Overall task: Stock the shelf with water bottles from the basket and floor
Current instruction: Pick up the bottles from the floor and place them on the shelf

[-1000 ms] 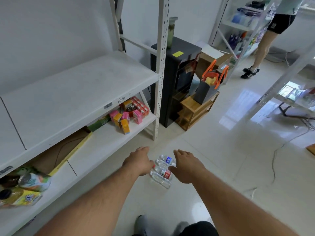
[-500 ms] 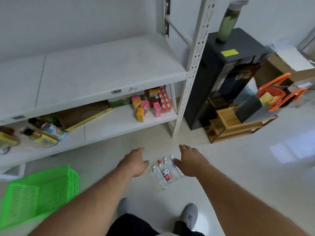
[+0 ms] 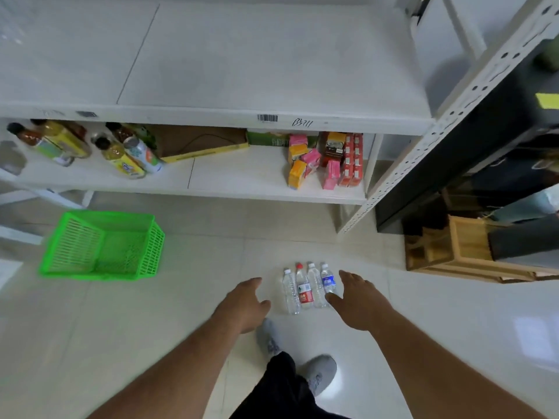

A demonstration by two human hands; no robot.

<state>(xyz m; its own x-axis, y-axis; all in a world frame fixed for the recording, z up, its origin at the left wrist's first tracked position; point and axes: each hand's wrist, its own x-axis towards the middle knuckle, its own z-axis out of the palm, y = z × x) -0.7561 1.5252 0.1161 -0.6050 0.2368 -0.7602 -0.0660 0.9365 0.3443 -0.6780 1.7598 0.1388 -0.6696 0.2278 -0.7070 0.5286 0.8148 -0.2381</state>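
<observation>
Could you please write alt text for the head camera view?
Both open hands, left hand and right hand, reach toward four water bottles lying on the floor, below a white shelf; a green basket sits left.

Four water bottles (image 3: 308,287) lie side by side on the floor. Left hand (image 3: 243,303) and right hand (image 3: 360,300) flank the bottles, fingers extended, holding nothing.
</observation>
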